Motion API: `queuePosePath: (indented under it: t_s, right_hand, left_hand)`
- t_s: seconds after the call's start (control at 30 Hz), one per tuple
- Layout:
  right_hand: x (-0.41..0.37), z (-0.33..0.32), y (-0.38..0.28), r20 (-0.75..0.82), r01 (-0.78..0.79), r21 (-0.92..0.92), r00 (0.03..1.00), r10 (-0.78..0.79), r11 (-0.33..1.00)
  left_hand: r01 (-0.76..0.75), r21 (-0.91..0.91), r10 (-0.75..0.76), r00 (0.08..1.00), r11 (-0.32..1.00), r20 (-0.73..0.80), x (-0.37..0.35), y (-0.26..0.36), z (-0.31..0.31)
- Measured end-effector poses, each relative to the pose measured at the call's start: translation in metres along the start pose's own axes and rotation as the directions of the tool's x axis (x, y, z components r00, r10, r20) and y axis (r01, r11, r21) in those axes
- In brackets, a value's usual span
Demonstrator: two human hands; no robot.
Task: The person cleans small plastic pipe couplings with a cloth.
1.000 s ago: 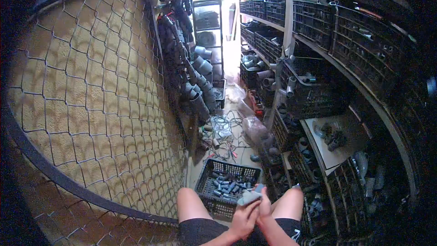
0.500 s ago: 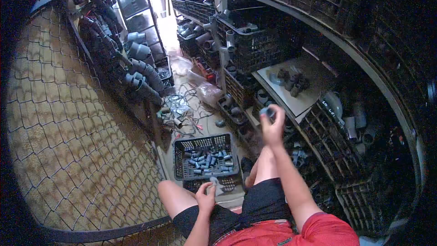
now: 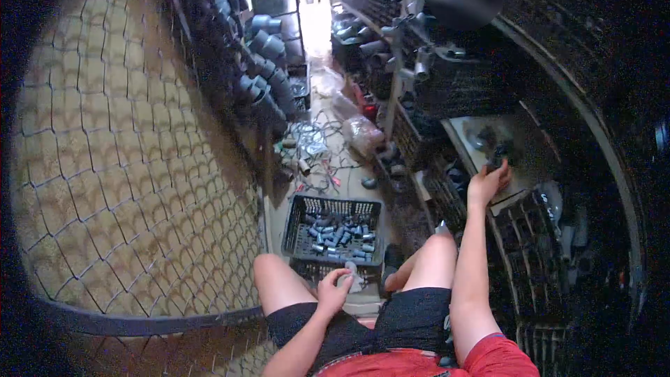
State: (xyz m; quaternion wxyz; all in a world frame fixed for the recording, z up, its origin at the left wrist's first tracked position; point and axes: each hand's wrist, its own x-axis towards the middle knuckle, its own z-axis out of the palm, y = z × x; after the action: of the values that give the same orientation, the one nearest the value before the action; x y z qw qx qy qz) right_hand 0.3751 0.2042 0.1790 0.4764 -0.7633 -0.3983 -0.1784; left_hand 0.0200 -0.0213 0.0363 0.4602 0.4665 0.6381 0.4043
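My right hand [image 3: 488, 185] reaches out over a pale board [image 3: 462, 132] on the right, its fingers closed around a small dark pipe fitting [image 3: 494, 163]. Beside those fingertips, a small group of dark fittings [image 3: 501, 148] lies on the board. My left hand [image 3: 335, 290] is above my lap with fingers curled in a pinch; a small greyish piece shows at the fingertips, and I cannot tell what it is. Just beyond it, a black plastic crate [image 3: 287, 237] holds many grey pipe fittings [image 3: 335, 236].
Wire mesh [image 3: 132, 188] rises along the left. Shelves with black crates [image 3: 523, 237] of fittings line the right. Large grey couplings [image 3: 269, 45] are stacked at the back left. Cords and clear plastic bags [image 3: 363, 134] lie along the floor aisle.
My right hand has gone from in front of the board, with a fitting raised, to over the board by the other fittings. My left hand keeps its pinch. The view has turned right.
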Motion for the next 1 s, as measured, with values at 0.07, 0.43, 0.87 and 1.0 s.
queuePosePath:
  t_s: [0.07, 0.43, 0.87, 1.0]
  right_hand:
    - [-0.010, -0.004, -0.004, -0.113, 0.221, -0.046, 0.968, -0.225, 0.974]
    - [-0.194, 0.064, -0.006, 0.469, 0.385, 0.541, 0.600, -0.648, 0.748]
    - [-0.433, 0.244, 0.143, 0.884, 0.519, 0.193, -0.461, 0.083, 0.833]
    - [-0.480, 0.257, 0.151, 0.906, 0.602, 0.332, -0.417, -0.070, 0.726]
  left_hand:
    - [-0.036, -0.105, 0.031, 0.998, 0.994, -0.049, 0.007, -0.021, 0.001]
    - [-0.001, -0.446, -0.161, 0.932, 0.895, -0.324, 0.148, 0.003, -0.106]
    - [0.273, -0.713, -0.566, 0.798, 0.646, -0.207, 0.224, -0.040, -0.121]
    - [0.397, -0.641, -0.612, 0.777, 0.657, -0.147, 0.222, -0.041, -0.121]
